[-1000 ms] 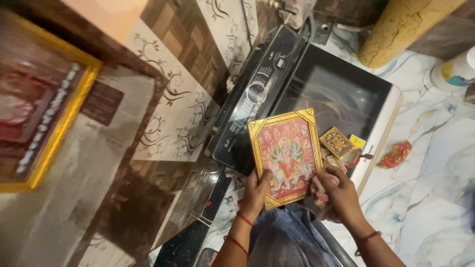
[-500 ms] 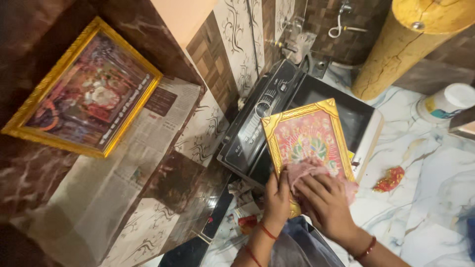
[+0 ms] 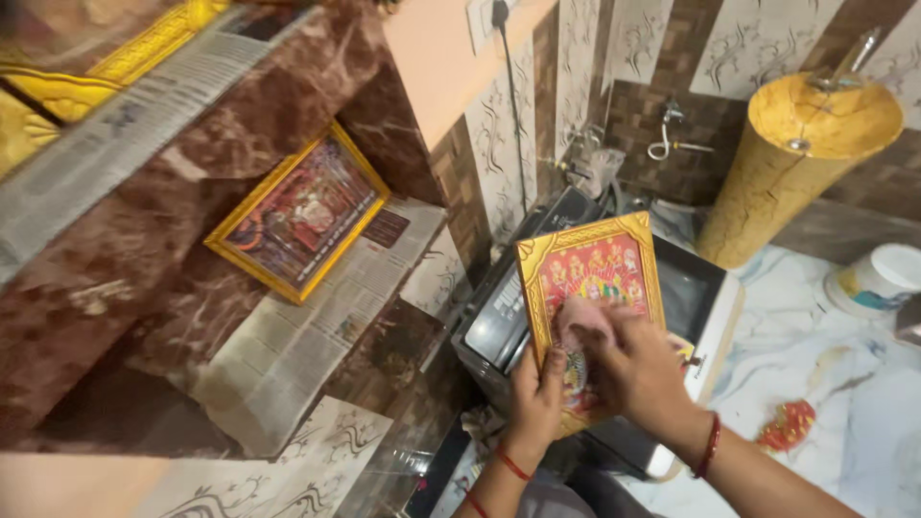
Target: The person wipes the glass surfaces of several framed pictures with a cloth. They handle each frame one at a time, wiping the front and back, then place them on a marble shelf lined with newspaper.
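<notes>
Now gold-framed picture (image 3: 595, 278) between left hand (image 3: 537, 403) fingers (image 3: 551, 369).

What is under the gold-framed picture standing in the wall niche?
The gold-framed picture stands on a sheet of newspaper spread over the brown marble shelf. The paper's part beneath the frame is covered.

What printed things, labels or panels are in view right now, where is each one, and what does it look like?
Framed picture: held by the left hand, gold frame, red print; right hand presses a pink cloth on it.
Second framed picture: leaning in the brown marble niche, gold frame, dark red print.
Newspaper: lining the niche shelf, grey-white sheet.
Control panel: black strip on the appliach behind the frame.
Tub: floor at right, white with a blue-yellow label.
</notes>
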